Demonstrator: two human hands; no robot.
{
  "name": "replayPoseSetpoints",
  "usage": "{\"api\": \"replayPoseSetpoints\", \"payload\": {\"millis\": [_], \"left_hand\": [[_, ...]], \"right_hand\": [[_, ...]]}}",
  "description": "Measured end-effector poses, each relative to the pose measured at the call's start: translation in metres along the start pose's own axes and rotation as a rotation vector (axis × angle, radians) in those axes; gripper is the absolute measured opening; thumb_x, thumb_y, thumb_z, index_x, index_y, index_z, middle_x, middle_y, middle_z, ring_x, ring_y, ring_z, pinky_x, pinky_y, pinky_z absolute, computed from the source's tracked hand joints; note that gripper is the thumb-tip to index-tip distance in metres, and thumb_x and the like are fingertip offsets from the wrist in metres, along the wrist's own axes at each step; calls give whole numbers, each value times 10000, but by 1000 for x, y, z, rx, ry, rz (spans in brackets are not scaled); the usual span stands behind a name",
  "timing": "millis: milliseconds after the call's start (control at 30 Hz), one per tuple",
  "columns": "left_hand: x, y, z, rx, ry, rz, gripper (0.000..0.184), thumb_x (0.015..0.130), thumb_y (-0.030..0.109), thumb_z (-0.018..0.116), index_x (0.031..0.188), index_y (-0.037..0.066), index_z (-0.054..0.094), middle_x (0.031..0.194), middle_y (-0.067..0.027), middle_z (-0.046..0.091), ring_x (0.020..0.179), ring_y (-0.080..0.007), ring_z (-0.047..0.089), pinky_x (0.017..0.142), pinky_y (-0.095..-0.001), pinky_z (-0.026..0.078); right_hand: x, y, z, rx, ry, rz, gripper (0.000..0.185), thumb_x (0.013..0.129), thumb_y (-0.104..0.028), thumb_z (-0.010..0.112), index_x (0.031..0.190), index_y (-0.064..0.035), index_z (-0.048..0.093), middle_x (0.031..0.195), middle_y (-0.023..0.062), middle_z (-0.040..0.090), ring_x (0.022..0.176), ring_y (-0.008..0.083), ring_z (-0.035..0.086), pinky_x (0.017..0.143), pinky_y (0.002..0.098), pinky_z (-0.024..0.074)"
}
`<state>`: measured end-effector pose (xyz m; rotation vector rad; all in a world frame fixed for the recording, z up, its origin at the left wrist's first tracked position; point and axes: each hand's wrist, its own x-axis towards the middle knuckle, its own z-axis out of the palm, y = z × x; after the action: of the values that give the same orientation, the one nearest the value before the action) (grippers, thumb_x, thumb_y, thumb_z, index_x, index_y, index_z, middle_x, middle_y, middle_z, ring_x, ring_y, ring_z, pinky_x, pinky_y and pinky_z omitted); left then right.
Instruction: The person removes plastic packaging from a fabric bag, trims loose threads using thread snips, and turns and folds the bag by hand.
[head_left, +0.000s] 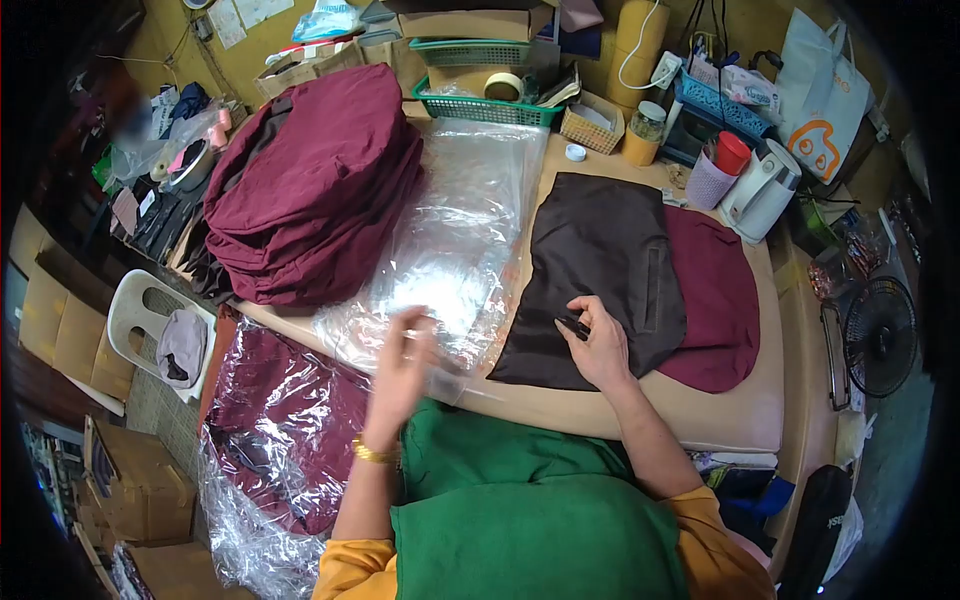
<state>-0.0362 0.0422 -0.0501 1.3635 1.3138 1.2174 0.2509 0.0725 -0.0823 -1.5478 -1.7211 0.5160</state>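
Observation:
My right hand (600, 345) is over a black fabric piece (600, 240) with a long slit pocket (652, 290). Its fingers pinch a small black object (573, 325), too small to name for certain. From under the black fabric's right side shows a maroon fabric piece (718, 300) with a rounded edge. My left hand (405, 350), smeared by motion, is above the near end of a stack of clear plastic bags (465, 220); whether it touches them or holds anything I cannot make out.
Maroon fabric bags (310, 190) are piled at the left of the table (700, 415). Below it lies a plastic-wrapped maroon bundle (280, 430) near a white chair (150, 310). Along the back stand a green basket (485, 108), a jar (643, 130) and a kettle (762, 190); a fan (880, 335) is right.

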Motion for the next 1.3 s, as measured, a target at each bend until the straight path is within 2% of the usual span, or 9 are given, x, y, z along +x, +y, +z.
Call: {"api": "replayPoseSetpoints", "payload": {"millis": [67, 167, 300, 633, 700, 767, 833, 1000, 1300], "left_hand": [[-7, 7, 38, 222, -216, 26, 564, 945, 286, 653, 1368, -26, 449, 899, -85, 652, 655, -158, 592, 627, -334, 495], [0, -23, 56, 371, -412, -43, 330, 936, 249, 680, 1043, -62, 658, 676, -46, 638, 630, -138, 625, 600, -301, 501], [-1, 1, 37, 11, -391, -411, 167, 945, 128, 670, 890, -29, 696, 704, -18, 653, 605, -61, 594, 538, -225, 500], [-6, -23, -10, -79, -106, -142, 264, 1019, 197, 547, 856, 22, 657, 736, -2, 639, 609, -55, 529, 529, -205, 399], [-2, -36, -29, -767, -22, -55, 311, 1030, 313, 527, 898, 68, 667, 680, 46, 559, 572, -22, 445, 496, -191, 327], [-2, -37, -33, -768, -79, -39, 404, 1045, 368, 476, 829, 59, 621, 679, 9, 580, 568, -49, 486, 502, -196, 357], [-8, -5, 3, -133, -65, -208, 444, 1032, 394, 500, 802, 35, 623, 661, -1, 586, 564, -65, 492, 491, -228, 363], [-4, -13, 45, 411, -415, -79, 308, 952, 294, 669, 849, 5, 696, 677, 20, 643, 591, -45, 531, 535, -241, 435], [-12, -6, 23, 147, -395, -220, 246, 929, 183, 693, 781, -14, 687, 631, -30, 630, 598, -72, 565, 562, -267, 463]], "right_hand": [[1, 0, 0, 19, -2, 6, 294, 841, -131, 741, 1061, -53, 562, 694, 86, 580, 651, 271, 602, 616, 389, 462], [1, 4, -3, 64, 8, -13, 264, 850, -128, 733, 1040, -51, 568, 683, 89, 583, 641, 275, 602, 612, 384, 460], [0, 4, -7, 99, -33, 9, 232, 855, -117, 725, 1017, -46, 575, 668, 92, 584, 628, 273, 601, 609, 384, 458], [-1, 5, -4, 57, -41, -28, 222, 848, -113, 724, 1004, -48, 581, 685, 91, 614, 636, 271, 617, 610, 384, 463], [-1, 3, -5, 44, -45, -19, 220, 847, -114, 724, 1003, -50, 582, 690, 93, 620, 643, 274, 623, 614, 384, 467], [-1, 1, -3, 25, -42, -18, 215, 846, -117, 724, 997, -54, 586, 705, 93, 634, 661, 275, 637, 621, 380, 474], [-1, 1, -1, 15, -38, -28, 212, 845, -114, 724, 996, -54, 588, 713, 96, 640, 664, 275, 639, 624, 378, 475], [-4, 1, -4, 25, -26, -31, 205, 845, -101, 722, 996, -54, 592, 735, 103, 656, 668, 270, 646, 628, 370, 476], [-3, 2, -4, 42, -49, -26, 211, 842, -97, 729, 990, -51, 585, 714, 105, 651, 669, 259, 660, 653, 349, 492]]}}
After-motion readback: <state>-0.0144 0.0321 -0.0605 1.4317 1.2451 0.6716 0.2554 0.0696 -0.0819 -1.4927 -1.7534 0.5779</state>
